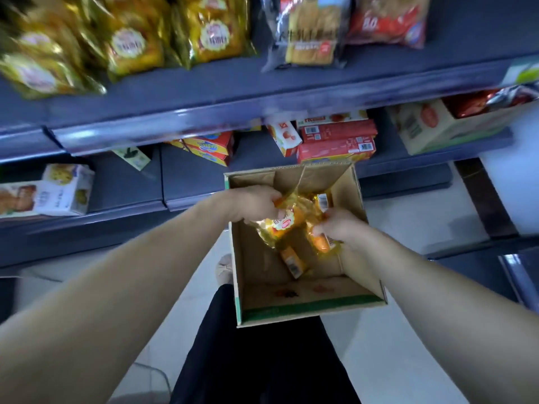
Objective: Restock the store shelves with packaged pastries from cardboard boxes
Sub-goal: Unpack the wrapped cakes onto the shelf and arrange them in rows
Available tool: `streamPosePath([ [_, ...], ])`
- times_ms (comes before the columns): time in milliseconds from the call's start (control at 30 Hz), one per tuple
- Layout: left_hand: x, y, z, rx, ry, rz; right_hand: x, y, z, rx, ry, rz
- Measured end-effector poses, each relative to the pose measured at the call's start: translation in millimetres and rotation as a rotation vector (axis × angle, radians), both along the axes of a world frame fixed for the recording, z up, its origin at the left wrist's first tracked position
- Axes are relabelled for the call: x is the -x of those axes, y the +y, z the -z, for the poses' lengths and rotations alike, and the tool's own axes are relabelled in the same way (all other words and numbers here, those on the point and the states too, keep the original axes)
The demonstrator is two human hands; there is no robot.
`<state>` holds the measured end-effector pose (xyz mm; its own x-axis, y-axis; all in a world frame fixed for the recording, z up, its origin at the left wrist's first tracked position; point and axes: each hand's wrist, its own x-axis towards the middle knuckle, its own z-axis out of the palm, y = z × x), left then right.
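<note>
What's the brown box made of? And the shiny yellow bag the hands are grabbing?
The box looks like cardboard: dull brown walls, folded flaps. The yellow bag looks like thin glossy plastic film; it crinkles and glints where the left hand and right hand grip it.

Open cardboard box point(306, 298) is sitting upright, top open. Inside the box, a crinkled gold-yellow pastry pack point(281, 225) is being gripped by left hand point(256, 204) and right hand point(338, 225). A small orange pack point(293, 262) is lying on the box floor. Beyond the box, blurred gold packs point(128, 48) are lying on the grey shelves point(204, 109).
</note>
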<state>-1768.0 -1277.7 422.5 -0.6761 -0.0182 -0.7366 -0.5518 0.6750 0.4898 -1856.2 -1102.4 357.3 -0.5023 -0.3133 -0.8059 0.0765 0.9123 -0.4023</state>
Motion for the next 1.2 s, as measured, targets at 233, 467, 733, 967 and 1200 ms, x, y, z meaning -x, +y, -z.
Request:
streamPosePath([
  [233, -4, -32, -96, -0.681, 0.015, -0.547, 24, 3, -131, 0.588, -0.411, 0.515],
  [467, -17, -73, -167, -0.814, 0.22, -0.626, 23, -27, -224, 0.944, -0.587, 0.629],
  [733, -29, -126, -205, -0.842, 0.563, -0.992, 28, -87, -275, 0.947, -0.519, 0.423],
  [967, -60, -174, -210, -0.922, 0.659, -1.131, 29, -138, -284, 0.884, -0.411, 0.269],
  [1200, -102, -225, -213, -0.733, 0.81, -1.334, 20, -192, -277, 0.838, -0.295, 0.298],
])
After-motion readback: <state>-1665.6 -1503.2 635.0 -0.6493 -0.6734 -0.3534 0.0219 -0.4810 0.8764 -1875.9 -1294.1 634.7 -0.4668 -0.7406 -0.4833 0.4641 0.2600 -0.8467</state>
